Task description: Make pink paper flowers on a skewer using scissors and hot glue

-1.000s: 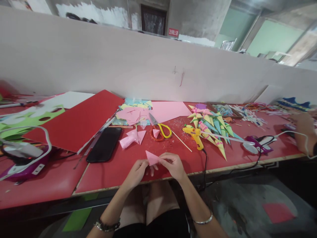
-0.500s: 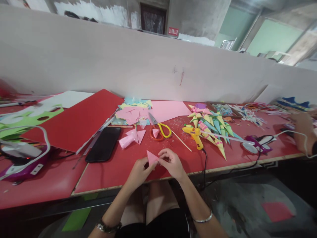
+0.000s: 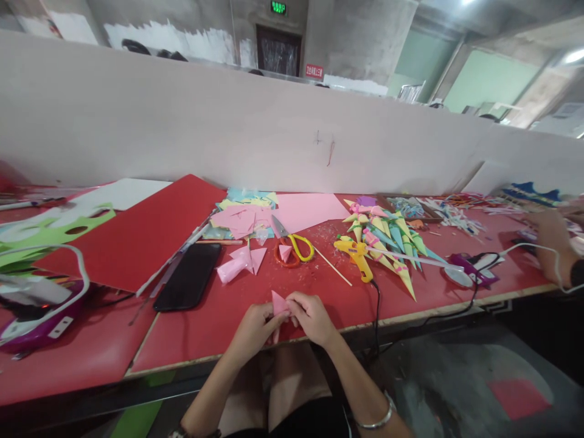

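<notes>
Between my hands, over the table's front edge, is a small piece of pink paper (image 3: 278, 303) with a pointed tip standing up. My left hand (image 3: 257, 328) pinches it from the left side. My right hand (image 3: 311, 315) closes on its right side, and the fingers hide most of the lower part. Just beyond lie yellow-and-orange-handled scissors (image 3: 296, 246), with a small pink paper piece in one handle loop. Left of them are pink folded paper shapes (image 3: 232, 269). A yellow glue gun (image 3: 360, 258) rests to the right.
A black phone (image 3: 189, 277) and a large red sheet (image 3: 141, 234) lie left. Pink paper cut pieces (image 3: 239, 219) and a pink sheet (image 3: 310, 210) lie at the back. Paper cones (image 3: 396, 234) are heaped right, near a purple power strip (image 3: 481, 274). Another person's arm (image 3: 552, 243) reaches in far right.
My right fingers have closed further over the pink paper, which now shows mostly its tip. The whole view has shifted slightly, so the table sits lower.
</notes>
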Action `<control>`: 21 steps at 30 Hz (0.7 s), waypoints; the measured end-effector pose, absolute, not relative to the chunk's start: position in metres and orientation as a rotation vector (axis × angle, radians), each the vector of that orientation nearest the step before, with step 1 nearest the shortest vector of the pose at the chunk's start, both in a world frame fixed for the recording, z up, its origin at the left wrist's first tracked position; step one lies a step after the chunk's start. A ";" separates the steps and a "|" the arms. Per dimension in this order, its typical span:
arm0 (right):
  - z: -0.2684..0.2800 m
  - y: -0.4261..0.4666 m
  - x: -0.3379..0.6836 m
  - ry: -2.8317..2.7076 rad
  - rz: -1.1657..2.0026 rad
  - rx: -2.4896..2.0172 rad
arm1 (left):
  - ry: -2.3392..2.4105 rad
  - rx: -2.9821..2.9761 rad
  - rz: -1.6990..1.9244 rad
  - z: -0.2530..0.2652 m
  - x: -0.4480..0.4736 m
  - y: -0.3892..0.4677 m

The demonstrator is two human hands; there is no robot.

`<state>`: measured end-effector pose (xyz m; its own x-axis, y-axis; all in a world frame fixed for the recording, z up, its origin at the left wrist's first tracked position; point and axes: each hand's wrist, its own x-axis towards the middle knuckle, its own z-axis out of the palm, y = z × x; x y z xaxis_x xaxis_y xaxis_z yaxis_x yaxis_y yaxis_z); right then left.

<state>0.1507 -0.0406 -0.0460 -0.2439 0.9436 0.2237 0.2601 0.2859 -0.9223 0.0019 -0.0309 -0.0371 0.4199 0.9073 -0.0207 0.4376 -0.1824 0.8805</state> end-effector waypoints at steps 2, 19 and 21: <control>-0.046 -0.040 0.150 -1.715 0.981 -1.107 | 1.185 1.805 0.646 -0.038 0.002 -0.032; -0.049 -0.043 0.141 -1.764 0.754 -1.240 | 1.111 1.888 0.463 -0.038 0.000 -0.032; -0.048 -0.042 0.141 -1.768 0.791 -1.201 | 1.113 1.897 0.465 -0.037 0.001 -0.032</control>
<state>0.1414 -0.0416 -0.0477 -0.1925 0.9383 0.2872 0.4109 0.3428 -0.8448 0.0006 -0.0325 -0.0374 0.5316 0.8409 -0.1014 0.5184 -0.2283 0.8241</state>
